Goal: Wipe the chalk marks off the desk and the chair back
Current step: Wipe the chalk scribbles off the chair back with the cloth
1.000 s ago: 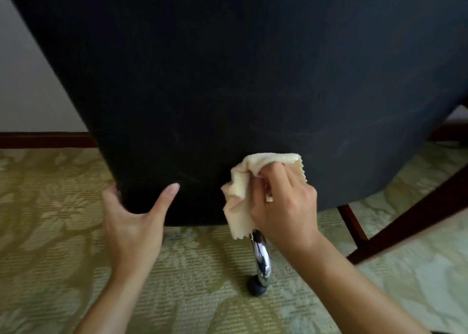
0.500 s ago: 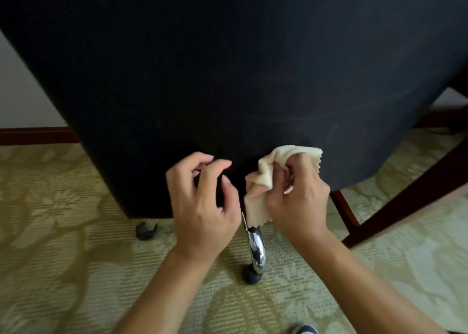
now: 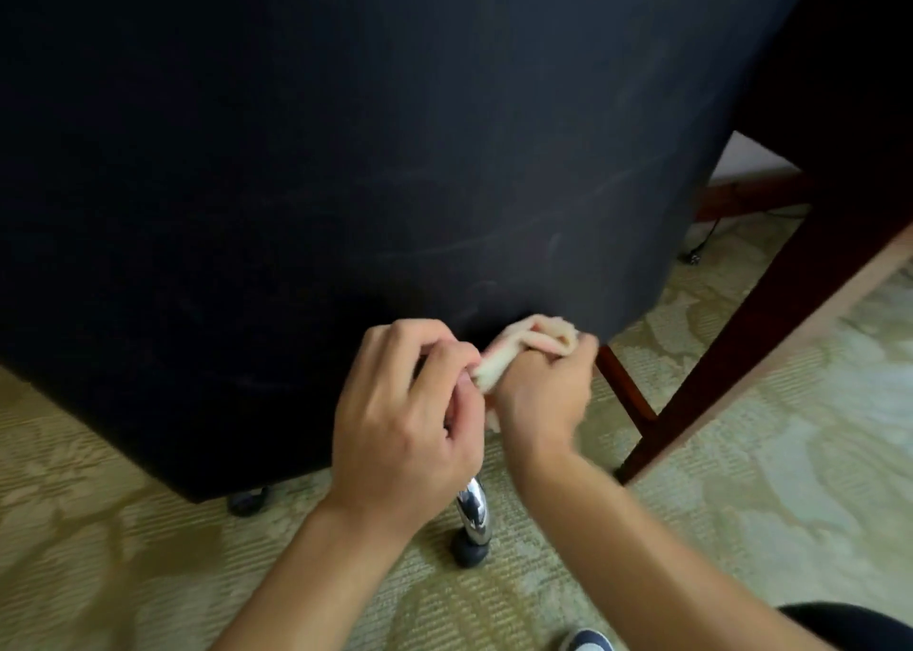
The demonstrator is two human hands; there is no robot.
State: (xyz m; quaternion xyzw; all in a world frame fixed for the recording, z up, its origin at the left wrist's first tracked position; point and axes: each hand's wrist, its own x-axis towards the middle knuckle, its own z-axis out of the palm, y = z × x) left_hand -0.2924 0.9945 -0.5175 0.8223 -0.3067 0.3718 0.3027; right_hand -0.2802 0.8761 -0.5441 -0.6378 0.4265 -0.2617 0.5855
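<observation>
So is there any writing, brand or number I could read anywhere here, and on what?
None can be read. The faint pale streaks on the black chair back are smudged chalk marks, not letters. The cloth, carpet and chrome chair leg show no label or print.

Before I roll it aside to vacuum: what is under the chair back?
Under the chair back patterned carpet shows, with a chrome leg on a black caster and a second caster. The hands and the chair back hide the rest of the base.
</observation>
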